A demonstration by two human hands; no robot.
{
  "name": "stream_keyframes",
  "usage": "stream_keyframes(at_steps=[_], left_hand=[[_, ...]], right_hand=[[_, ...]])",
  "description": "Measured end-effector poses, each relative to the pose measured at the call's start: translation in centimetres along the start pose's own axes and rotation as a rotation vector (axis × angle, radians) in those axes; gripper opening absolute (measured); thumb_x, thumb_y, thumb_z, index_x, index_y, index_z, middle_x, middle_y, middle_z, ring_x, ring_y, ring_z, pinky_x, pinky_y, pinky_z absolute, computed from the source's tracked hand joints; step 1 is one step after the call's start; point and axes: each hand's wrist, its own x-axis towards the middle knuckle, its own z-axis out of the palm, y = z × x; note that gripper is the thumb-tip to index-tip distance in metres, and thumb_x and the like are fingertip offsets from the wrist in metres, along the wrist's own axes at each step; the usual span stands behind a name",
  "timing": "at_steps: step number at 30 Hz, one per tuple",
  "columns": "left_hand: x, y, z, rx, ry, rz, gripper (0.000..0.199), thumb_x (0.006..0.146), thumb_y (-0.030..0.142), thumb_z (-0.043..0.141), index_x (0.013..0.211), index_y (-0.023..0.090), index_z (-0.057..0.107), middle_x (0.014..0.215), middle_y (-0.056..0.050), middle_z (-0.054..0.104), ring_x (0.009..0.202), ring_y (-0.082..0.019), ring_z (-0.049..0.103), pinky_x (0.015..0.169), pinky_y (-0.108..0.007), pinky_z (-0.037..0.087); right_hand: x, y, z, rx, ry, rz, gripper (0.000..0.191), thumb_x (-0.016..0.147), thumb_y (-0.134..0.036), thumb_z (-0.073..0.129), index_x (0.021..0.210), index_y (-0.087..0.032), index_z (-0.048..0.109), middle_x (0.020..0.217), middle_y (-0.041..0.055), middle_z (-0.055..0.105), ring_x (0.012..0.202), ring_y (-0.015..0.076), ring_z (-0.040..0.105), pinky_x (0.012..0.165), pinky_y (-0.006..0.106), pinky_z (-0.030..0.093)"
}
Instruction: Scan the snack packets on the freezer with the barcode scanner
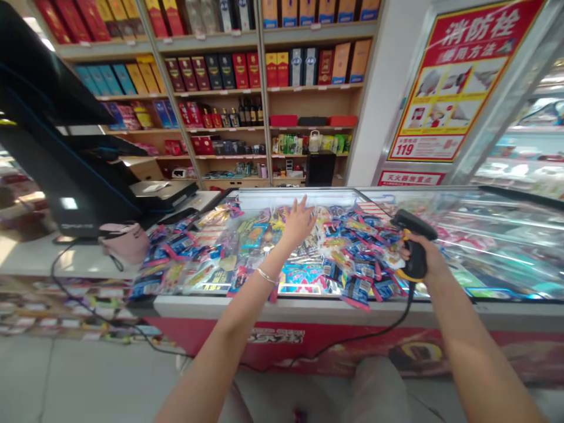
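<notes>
My left hand (299, 222) reaches over the glass top of a chest freezer with its fingers spread, and I see nothing in it. A silver bangle (266, 275) circles that wrist. In my right hand (426, 256) is a black and yellow barcode scanner (413, 264), its head tilted toward the left and its cable hanging from the handle. Small candy-like packets in blue and pink wrappers (359, 288) lie heaped on the glass between my hands. A second heap of similar packets (178, 244) covers the freezer's left end.
On the left counter stand a dark checkout terminal (53, 147), a pink pouch (126, 242) and a flat scale-like device (163, 191). The scanner cable (352, 339) runs across the freezer front (211, 335). Behind rise shelves (211, 93) of boxed goods and a red fire-hydrant sign (467, 82).
</notes>
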Motion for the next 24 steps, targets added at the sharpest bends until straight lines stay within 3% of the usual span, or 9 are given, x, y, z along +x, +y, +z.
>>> stream_keyframes(at_steps=[5,9,12,17,21,24], left_hand=[[-1.3,-8.7,-8.2,0.149,0.142,-0.152,0.037,0.091,0.030,0.045,0.126,0.022,0.056,0.153,-0.010,0.032,0.141,-0.034,0.024,0.111,-0.065,0.010],[-5.1,-16.2,-13.1,0.296,0.173,-0.352,0.038,0.089,0.029,0.046,0.124,0.021,0.056,0.148,-0.011,0.040,0.135,-0.033,0.035,0.111,-0.059,0.019],[-8.4,-20.8,-15.4,0.393,0.132,-0.488,0.041,0.087,0.027,0.047,0.126,0.018,0.055,0.143,-0.014,0.046,0.128,-0.032,0.044,0.107,-0.051,0.030],[-13.1,-24.9,-16.5,0.467,0.047,-0.670,0.044,0.089,0.027,0.041,0.128,0.013,0.054,0.139,-0.017,0.049,0.118,-0.032,0.053,0.096,-0.042,0.042],[-15.7,-25.2,-15.4,0.589,0.070,-0.778,0.044,0.090,0.031,0.039,0.125,0.010,0.055,0.126,-0.020,0.058,0.108,-0.036,0.057,0.096,-0.051,0.039],[-16.7,-25.3,-14.5,0.633,0.081,-0.813,0.050,0.085,0.041,0.050,0.123,0.010,0.056,0.123,-0.023,0.059,0.112,-0.040,0.052,0.100,-0.058,0.031]], right_hand=[[0.1,-1.6,8.2,0.164,-0.150,0.098,0.011,0.070,-0.027,0.063,0.070,-0.017,0.058,0.063,0.0010,0.050,0.041,0.0062,0.040,0.036,0.020,0.032],[-0.1,0.5,15.7,0.158,-0.317,0.199,0.015,0.070,-0.030,0.064,0.071,-0.018,0.055,0.059,-0.0011,0.050,0.040,0.0066,0.040,0.034,0.019,0.034],[-0.4,2.9,20.7,0.177,-0.418,0.251,0.016,0.068,-0.028,0.066,0.070,-0.017,0.056,0.058,-0.0011,0.053,0.040,0.0066,0.042,0.034,0.019,0.036],[-1.2,6.9,27.2,0.122,-0.550,0.321,0.013,0.065,-0.025,0.067,0.066,-0.016,0.057,0.055,0.0011,0.057,0.039,0.0083,0.046,0.035,0.020,0.039],[-2.0,9.9,30.4,0.059,-0.652,0.370,0.013,0.064,-0.027,0.067,0.065,-0.016,0.059,0.052,0.0005,0.057,0.038,0.0089,0.046,0.035,0.020,0.038],[-2.5,11.8,31.4,0.001,-0.734,0.413,0.016,0.063,-0.030,0.067,0.064,-0.015,0.059,0.053,0.0011,0.059,0.037,0.0086,0.046,0.035,0.020,0.038]])
